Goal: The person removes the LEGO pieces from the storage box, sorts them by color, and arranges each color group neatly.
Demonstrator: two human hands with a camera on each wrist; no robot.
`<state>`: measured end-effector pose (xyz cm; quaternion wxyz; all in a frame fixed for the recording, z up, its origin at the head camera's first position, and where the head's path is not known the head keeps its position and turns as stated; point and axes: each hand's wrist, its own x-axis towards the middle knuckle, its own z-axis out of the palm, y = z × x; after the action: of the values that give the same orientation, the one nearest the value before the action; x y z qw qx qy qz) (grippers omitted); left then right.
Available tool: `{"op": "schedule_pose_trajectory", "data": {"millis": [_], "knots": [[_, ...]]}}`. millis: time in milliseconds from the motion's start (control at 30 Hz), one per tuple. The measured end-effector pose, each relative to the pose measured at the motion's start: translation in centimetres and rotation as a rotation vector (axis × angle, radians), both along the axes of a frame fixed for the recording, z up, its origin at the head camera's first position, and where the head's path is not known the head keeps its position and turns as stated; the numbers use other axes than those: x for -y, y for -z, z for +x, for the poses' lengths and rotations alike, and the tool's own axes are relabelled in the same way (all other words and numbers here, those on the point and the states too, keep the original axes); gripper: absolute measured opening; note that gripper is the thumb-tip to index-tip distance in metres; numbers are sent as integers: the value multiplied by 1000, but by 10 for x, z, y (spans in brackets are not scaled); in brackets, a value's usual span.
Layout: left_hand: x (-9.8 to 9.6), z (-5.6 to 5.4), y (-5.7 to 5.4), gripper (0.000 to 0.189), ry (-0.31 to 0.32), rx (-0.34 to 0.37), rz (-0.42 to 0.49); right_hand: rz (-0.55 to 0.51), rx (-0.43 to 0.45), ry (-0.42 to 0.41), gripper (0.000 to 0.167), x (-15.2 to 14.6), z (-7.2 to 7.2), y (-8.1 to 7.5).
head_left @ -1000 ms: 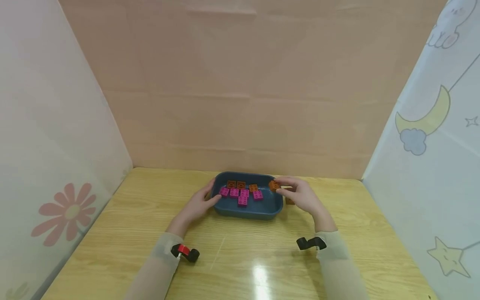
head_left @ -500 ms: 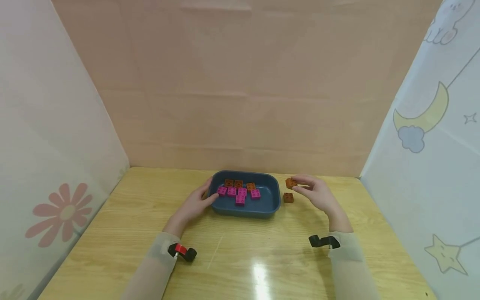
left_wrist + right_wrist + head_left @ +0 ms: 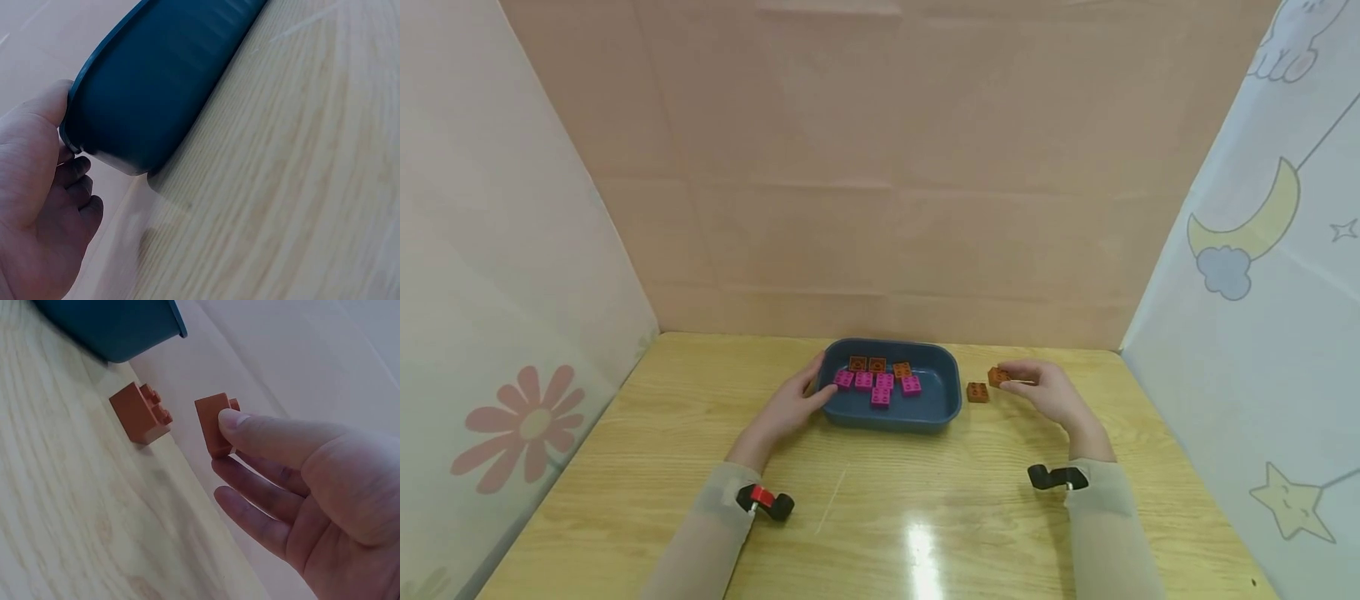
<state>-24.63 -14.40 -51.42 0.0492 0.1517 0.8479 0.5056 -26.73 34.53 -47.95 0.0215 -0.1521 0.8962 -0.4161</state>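
Observation:
A dark blue plastic tray [image 3: 936, 410] stands on the table with several pink bricks [image 3: 880, 397] and 3 orange-brown bricks [image 3: 901, 369] inside. My left hand [image 3: 788, 407] grips its left end; in the left wrist view the thumb lies at the rim [image 3: 70, 103] and the fingers curl below it. To the right of the tray, my right hand [image 3: 1051, 395] pinches an orange-brown toy building brick [image 3: 211, 423] between thumb and fingers, apparently just above the table. A second orange-brown brick [image 3: 139, 412] sits on the table, studs up, between that hand and the tray.
The wood-grain table [image 3: 880, 517] ends at a pinkish-beige backdrop [image 3: 880, 250] close behind the tray. Printed cloth walls [image 3: 1247, 358] stand at left and right. Each sleeve bears a black wrist mount [image 3: 1058, 477].
My right hand has carried the orange-brown brick out of the tray, to the right and then down near the table. The other brick beside the tray has come into full view. My left hand stays.

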Motion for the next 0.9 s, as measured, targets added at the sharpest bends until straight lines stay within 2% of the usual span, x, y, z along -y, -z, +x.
{"op": "schedule_pose_trajectory", "data": {"millis": [333,900], "knots": [[0,-1,0,81,1,-5,-17,61,68,27,44,-6,0,12],[-1,0,-2,79,4,-7,-11,44,108,2,45,-1,-4,19]]}}
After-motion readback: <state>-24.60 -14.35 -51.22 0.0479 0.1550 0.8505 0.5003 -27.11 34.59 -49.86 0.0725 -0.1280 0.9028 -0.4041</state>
